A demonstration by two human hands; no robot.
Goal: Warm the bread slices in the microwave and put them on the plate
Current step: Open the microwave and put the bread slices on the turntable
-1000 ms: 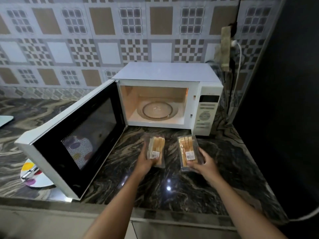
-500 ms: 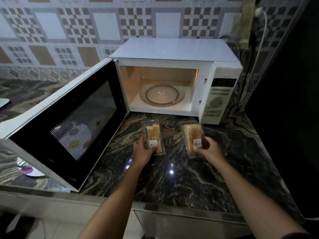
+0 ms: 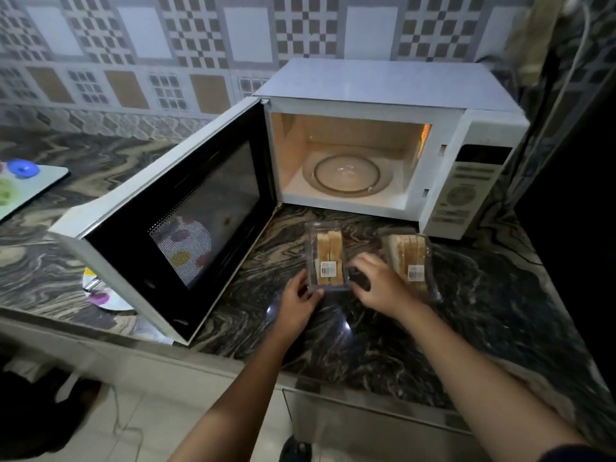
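The left hand (image 3: 297,300) kept its hold on the left bread pack (image 3: 328,261), thumb and fingers curled round the near left corner of the clear plastic box, as it had half a second before. The right hand (image 3: 380,285) had changed places: earlier it gripped the right bread pack (image 3: 412,261), and now it had let that go and crossed to the right edge of the left one. Its fingers were curled and lay against that edge, but whether they actually pinched the box could not be made out.

Both packs lay on the dark marbled countertop (image 3: 483,295), just in front of the microwave (image 3: 383,91), each showing upright bread slices and a white label at the near end. The right pack sat alone, touched by neither hand, just beside the right wrist.

The microwave door (image 3: 186,208) stood swung wide to the left, as before, and the lit cavity held only the glass turntable (image 3: 346,175). The control panel (image 3: 466,191) was at the oven's right. The spotted plate (image 3: 106,300) rested on the counter behind the open door, partly seen through its mesh window and partly past its lower edge. A pale tray with a blue lid (image 3: 23,168) had come into view at the far left.
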